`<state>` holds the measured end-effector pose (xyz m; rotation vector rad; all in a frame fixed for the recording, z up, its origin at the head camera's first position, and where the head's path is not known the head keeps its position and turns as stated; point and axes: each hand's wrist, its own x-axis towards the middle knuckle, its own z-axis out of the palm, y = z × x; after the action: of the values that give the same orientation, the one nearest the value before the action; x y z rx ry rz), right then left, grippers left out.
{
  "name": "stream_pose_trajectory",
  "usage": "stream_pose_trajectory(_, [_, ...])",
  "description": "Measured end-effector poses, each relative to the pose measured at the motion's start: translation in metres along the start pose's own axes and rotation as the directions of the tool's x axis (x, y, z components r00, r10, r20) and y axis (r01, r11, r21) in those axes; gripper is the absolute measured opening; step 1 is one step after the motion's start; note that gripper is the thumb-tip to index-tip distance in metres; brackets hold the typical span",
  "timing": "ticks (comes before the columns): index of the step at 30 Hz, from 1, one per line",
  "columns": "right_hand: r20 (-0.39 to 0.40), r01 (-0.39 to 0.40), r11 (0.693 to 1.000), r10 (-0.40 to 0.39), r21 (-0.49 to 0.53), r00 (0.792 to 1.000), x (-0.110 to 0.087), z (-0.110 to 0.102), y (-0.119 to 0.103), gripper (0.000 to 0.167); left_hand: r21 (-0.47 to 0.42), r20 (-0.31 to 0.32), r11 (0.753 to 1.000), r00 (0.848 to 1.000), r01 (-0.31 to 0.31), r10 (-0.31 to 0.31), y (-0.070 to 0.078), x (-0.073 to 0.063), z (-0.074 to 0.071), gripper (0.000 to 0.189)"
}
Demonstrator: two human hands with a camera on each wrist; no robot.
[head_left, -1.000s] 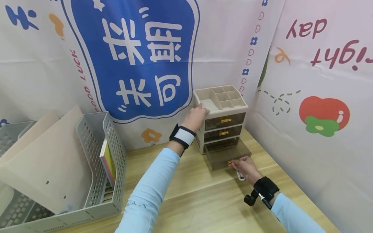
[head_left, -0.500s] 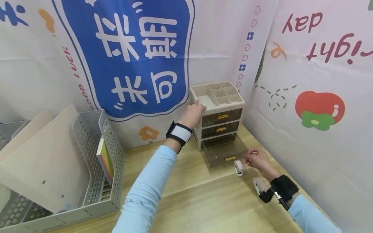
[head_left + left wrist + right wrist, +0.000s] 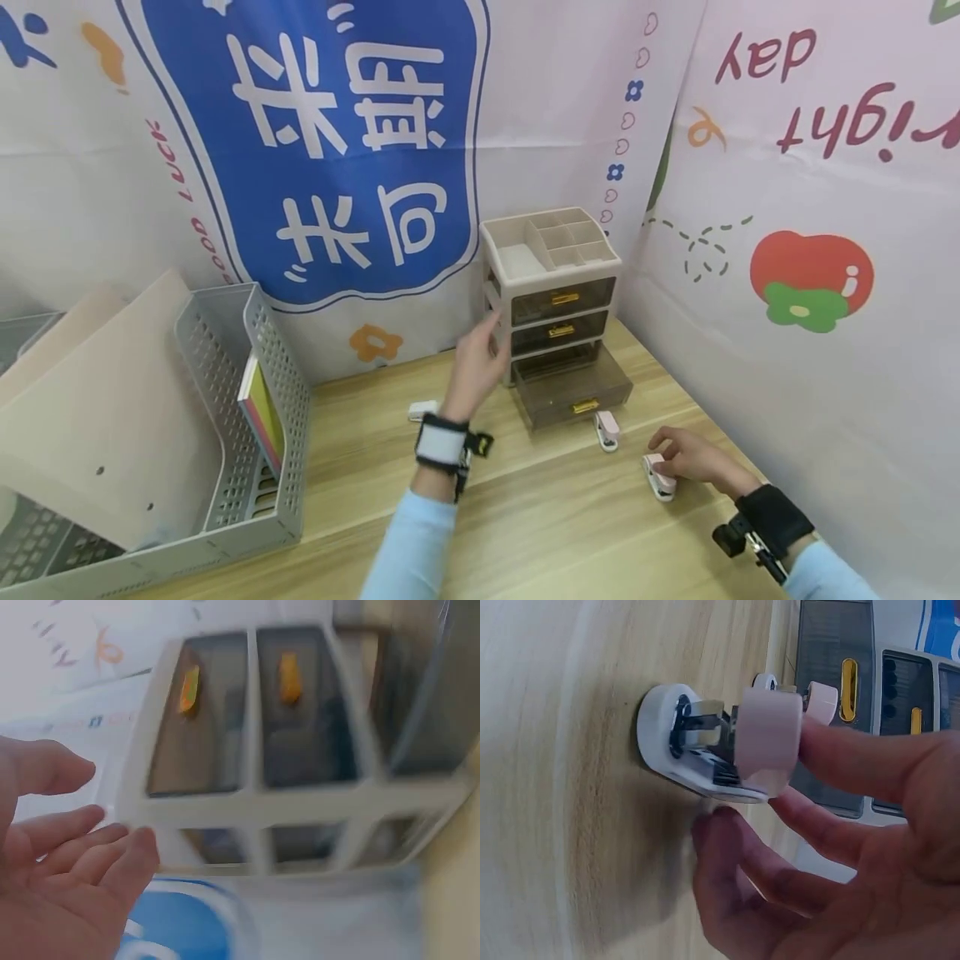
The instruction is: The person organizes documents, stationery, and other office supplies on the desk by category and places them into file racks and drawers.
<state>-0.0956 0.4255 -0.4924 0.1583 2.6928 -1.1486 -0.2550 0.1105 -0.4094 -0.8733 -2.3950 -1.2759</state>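
A pink-and-white mini stapler [image 3: 659,478] lies on the table at right. My right hand [image 3: 693,457] has thumb and fingers around it; in the right wrist view the stapler [image 3: 769,735] stands on its white base, with the thumb by its pink top. A second mini stapler [image 3: 607,431] lies by the drawer organizer [image 3: 558,275]. The organizer's bottom drawer [image 3: 573,387] is pulled out, its other drawers closed. My left hand [image 3: 476,367] is beside the organizer's left side, fingers loosely extended and holding nothing; the left wrist view is blurred.
A grey perforated file rack [image 3: 273,417] with folders [image 3: 112,417] and thin booklets [image 3: 262,417] stands at left. A small white item [image 3: 423,410] lies behind my left wrist. Printed cloth walls [image 3: 795,375] border the table at back and right.
My right hand has let go of the bottom drawer's handle and moved right and nearer to the front stapler. My left hand has come off the organizer's top edge and lowered.
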Motion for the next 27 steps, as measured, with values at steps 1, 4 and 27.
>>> stream_pose_trajectory(1, [0.008, -0.012, 1.0, 0.012, 0.007, 1.0, -0.001, 0.0, 0.002, 0.029, -0.071, 0.01, 0.996, 0.999, 0.048, -0.048, -0.003, -0.014, 0.009, 0.051])
stream_pose_trajectory(4, [0.038, -0.01, 1.0, 0.009, 0.026, 0.999, -0.006, 0.0, 0.008, 0.026, -0.173, 0.097, 0.967, 0.98, 0.188, -0.173, -0.013, -0.048, 0.035, 0.045])
stream_pose_trajectory(27, [0.154, -0.03, 0.932, -0.028, 0.362, 0.988, 0.002, 0.009, 0.014, 0.053, -0.202, 0.139, 0.928, 0.947, 0.313, -0.29, -0.039, -0.098, 0.094, 0.027])
